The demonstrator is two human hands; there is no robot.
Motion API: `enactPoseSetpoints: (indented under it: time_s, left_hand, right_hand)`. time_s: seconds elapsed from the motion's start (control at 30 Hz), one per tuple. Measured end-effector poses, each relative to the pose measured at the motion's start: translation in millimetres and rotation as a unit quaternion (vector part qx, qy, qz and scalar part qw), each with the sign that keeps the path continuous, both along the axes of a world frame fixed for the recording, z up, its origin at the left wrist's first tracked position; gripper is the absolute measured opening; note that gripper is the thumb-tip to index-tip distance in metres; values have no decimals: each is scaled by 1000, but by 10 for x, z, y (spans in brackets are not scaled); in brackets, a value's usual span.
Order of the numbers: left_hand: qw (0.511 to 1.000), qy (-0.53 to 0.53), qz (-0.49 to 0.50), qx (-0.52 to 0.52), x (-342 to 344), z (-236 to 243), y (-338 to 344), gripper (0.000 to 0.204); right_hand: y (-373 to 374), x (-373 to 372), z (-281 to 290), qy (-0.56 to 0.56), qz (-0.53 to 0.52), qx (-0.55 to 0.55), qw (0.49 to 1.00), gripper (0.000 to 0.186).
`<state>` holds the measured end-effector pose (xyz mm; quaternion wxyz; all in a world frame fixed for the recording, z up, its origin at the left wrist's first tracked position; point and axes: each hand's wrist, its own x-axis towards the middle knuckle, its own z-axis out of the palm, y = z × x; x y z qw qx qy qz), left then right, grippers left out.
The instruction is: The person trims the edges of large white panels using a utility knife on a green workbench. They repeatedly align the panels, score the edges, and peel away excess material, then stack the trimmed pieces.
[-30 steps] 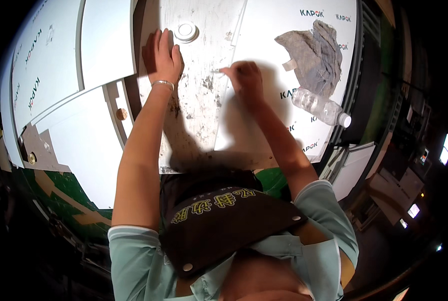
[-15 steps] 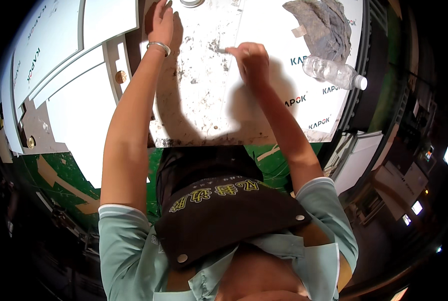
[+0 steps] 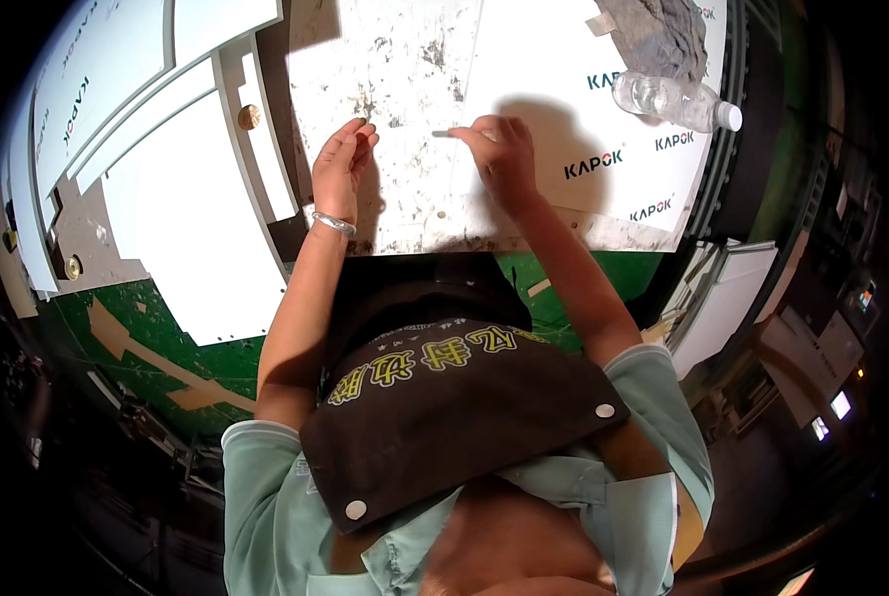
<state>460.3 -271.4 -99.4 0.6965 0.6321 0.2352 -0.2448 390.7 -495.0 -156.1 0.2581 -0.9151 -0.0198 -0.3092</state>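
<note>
My left hand (image 3: 341, 177), with a silver bangle at its wrist, hovers over the stained white worktop (image 3: 404, 189). Its fingers are drawn together at the tips; whatever they pinch is too small to make out. To its right, my right hand (image 3: 504, 161) is closed, thumb side toward the left. A short, thin grey piece (image 3: 441, 133) sticks out from its fingertips, its kind unclear. The two hands are apart, with the bare stained surface between them.
A clear plastic bottle (image 3: 668, 99) lies on its side at the right, against a crumpled grey cloth (image 3: 658, 35). White panels (image 3: 181, 199) are stacked at the left, beside a round brass-coloured fitting (image 3: 250, 117). The worktop's front edge runs near my apron (image 3: 454, 407).
My left hand has come back from the far side toward me, its fingers now drawn together. The right hand still holds the grey piece. My view has shifted slightly.
</note>
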Motion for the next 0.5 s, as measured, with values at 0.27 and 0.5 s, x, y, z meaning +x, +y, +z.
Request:
enactPoseSetpoints:
  time_s: [0.27, 0.5]
  left_hand:
    - [998, -26, -51, -11, -283, 39, 32, 37]
    - [998, -17, -60, 5, -581, 81, 237, 39]
  right_hand:
    - [-223, 6, -165, -16, -26, 38, 999, 18]
    - [340, -1076, -51, 80, 40, 55, 995, 8]
